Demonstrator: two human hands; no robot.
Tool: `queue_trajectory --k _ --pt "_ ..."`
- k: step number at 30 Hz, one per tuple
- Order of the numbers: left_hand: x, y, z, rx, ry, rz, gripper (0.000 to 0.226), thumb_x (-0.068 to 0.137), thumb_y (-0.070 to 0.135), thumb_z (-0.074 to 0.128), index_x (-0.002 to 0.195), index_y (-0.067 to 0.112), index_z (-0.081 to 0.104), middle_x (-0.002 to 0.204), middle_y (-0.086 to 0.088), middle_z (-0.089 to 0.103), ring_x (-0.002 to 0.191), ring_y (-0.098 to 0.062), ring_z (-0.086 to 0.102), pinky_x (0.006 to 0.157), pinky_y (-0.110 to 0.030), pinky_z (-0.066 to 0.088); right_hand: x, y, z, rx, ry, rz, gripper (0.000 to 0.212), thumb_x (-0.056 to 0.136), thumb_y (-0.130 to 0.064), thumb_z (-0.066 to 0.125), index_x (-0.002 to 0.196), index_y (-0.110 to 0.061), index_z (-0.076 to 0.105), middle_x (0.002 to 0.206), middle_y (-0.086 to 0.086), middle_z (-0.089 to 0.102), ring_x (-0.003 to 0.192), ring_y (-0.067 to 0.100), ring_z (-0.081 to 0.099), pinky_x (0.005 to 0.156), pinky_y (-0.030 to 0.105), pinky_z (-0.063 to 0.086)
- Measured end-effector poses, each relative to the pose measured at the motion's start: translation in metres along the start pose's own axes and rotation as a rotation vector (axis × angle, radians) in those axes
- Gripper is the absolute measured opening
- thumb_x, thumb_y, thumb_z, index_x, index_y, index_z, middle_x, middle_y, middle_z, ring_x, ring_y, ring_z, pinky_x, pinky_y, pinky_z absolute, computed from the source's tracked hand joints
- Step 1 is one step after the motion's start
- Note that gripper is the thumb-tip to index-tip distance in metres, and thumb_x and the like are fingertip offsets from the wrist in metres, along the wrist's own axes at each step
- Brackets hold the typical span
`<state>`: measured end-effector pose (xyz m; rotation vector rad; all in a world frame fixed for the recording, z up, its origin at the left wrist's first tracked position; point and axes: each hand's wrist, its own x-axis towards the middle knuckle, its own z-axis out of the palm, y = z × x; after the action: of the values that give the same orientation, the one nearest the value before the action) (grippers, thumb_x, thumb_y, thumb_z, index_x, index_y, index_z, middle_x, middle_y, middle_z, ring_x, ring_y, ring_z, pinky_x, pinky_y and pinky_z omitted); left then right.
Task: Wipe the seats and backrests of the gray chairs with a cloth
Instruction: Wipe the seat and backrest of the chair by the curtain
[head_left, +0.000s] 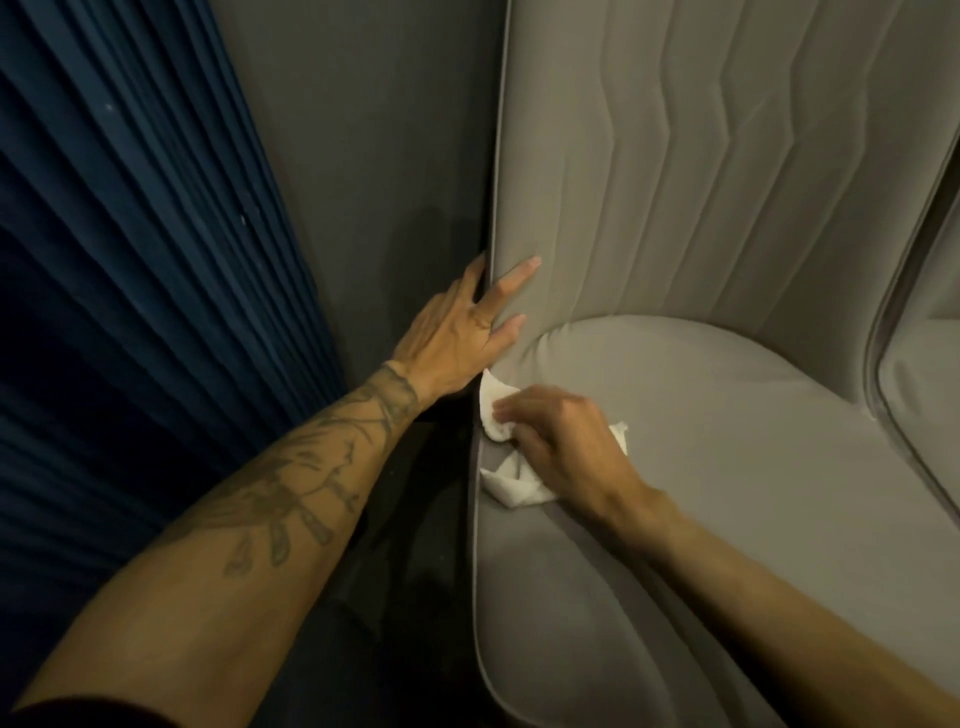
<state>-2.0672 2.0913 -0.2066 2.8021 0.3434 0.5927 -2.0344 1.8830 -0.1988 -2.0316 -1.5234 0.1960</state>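
Observation:
A gray chair fills the right half of the view, with its seat (727, 467) below and its stitched backrest (675, 182) above. My left hand (462, 332) rests on the left edge of the backrest, fingers straight and spread around that edge. My right hand (561, 441) presses a crumpled white cloth (514, 486) onto the seat's left edge, fingers curled over it. Part of the cloth is hidden under that hand.
A dark blue pleated curtain (130, 260) hangs at the left. A dark gray wall panel (374, 156) stands between curtain and chair. A second gray chair (930, 389) adjoins at the far right. Dark floor (405, 571) shows beside the seat.

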Motion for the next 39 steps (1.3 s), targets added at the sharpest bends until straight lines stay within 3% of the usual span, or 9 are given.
queue_trajectory --k 3,6,12,18,23,29,32,35,39 --pt "0.000 -0.002 0.002 -0.073 -0.008 -0.025 0.066 0.106 0.048 0.045 0.160 0.052 0.008 0.162 -0.022 0.026 0.121 -0.044 0.058 0.095 -0.053 0.054 -0.015 -0.015 0.010 0.016 0.026 -0.072 0.020 0.091 -0.010 0.059 0.102 -0.006 0.075 0.107 0.008 0.073 0.100 0.027 0.068 0.092 0.040 0.052" --pt "-0.001 -0.002 0.003 -0.138 -0.019 -0.025 0.065 0.106 0.050 0.044 0.155 0.061 0.003 0.162 -0.020 0.025 0.116 -0.043 0.062 0.091 -0.053 0.057 -0.036 -0.022 0.011 0.083 -0.125 -0.246 0.023 0.096 -0.018 0.055 0.105 -0.008 0.074 0.108 0.005 0.072 0.100 0.023 0.067 0.093 0.033 0.050" --pt "0.000 -0.003 -0.002 -0.196 -0.073 -0.041 0.065 0.105 0.051 0.044 0.153 0.064 0.003 0.164 -0.012 0.022 0.124 -0.042 0.059 0.095 -0.055 0.055 0.014 0.000 0.004 -0.009 0.047 -0.034 0.020 0.090 -0.001 0.061 0.104 -0.007 0.075 0.109 0.008 0.069 0.103 0.025 0.063 0.092 0.042 0.048" --pt "-0.001 -0.002 -0.004 -0.227 -0.094 -0.052 0.067 0.105 0.049 0.046 0.152 0.066 0.001 0.167 -0.011 0.017 0.123 -0.041 0.060 0.092 -0.056 0.058 -0.024 -0.015 0.001 -0.031 -0.222 -0.276 0.021 0.090 -0.009 0.060 0.105 -0.012 0.074 0.109 0.001 0.071 0.103 0.017 0.063 0.094 0.030 0.047" --pt "-0.002 -0.001 -0.004 -0.256 -0.104 -0.069 0.067 0.103 0.051 0.046 0.152 0.068 0.003 0.167 -0.010 0.016 0.133 -0.041 0.053 0.101 -0.057 0.052 0.005 -0.005 -0.005 -0.042 -0.088 -0.111 0.024 0.087 0.005 0.062 0.105 -0.003 0.075 0.112 0.011 0.071 0.107 0.030 0.065 0.097 0.042 0.047" --pt "-0.003 -0.002 -0.003 -0.278 -0.103 -0.076 0.066 0.104 0.051 0.045 0.151 0.070 0.001 0.168 -0.012 0.015 0.132 -0.042 0.055 0.101 -0.059 0.053 -0.048 -0.021 -0.010 0.091 -0.302 -0.367 0.023 0.090 -0.001 0.064 0.110 -0.007 0.073 0.113 0.005 0.070 0.106 0.020 0.064 0.096 0.029 0.048" --pt "-0.001 0.000 -0.003 -0.260 -0.096 -0.089 0.067 0.104 0.051 0.046 0.151 0.070 0.001 0.168 -0.011 0.015 0.132 -0.043 0.054 0.101 -0.059 0.052 -0.011 -0.003 -0.012 0.013 -0.201 -0.245 0.026 0.093 0.001 0.061 0.116 -0.004 0.072 0.123 0.009 0.068 0.117 0.022 0.061 0.105 0.026 0.043" --pt "-0.002 0.000 -0.003 -0.249 -0.080 -0.067 0.068 0.104 0.049 0.046 0.152 0.068 0.001 0.166 -0.010 0.019 0.127 -0.042 0.058 0.096 -0.059 0.055 -0.003 -0.005 -0.006 -0.003 -0.122 -0.132 0.028 0.090 0.003 0.062 0.114 -0.004 0.073 0.121 0.009 0.070 0.115 0.024 0.063 0.103 0.034 0.045" --pt "-0.003 0.002 -0.002 -0.263 -0.087 -0.071 0.067 0.102 0.052 0.043 0.150 0.072 -0.001 0.166 -0.013 0.019 0.127 -0.042 0.058 0.098 -0.060 0.054 -0.049 -0.026 -0.001 0.137 -0.327 -0.403 0.018 0.091 -0.004 0.065 0.107 -0.005 0.073 0.110 0.009 0.070 0.103 0.022 0.066 0.095 0.030 0.050"
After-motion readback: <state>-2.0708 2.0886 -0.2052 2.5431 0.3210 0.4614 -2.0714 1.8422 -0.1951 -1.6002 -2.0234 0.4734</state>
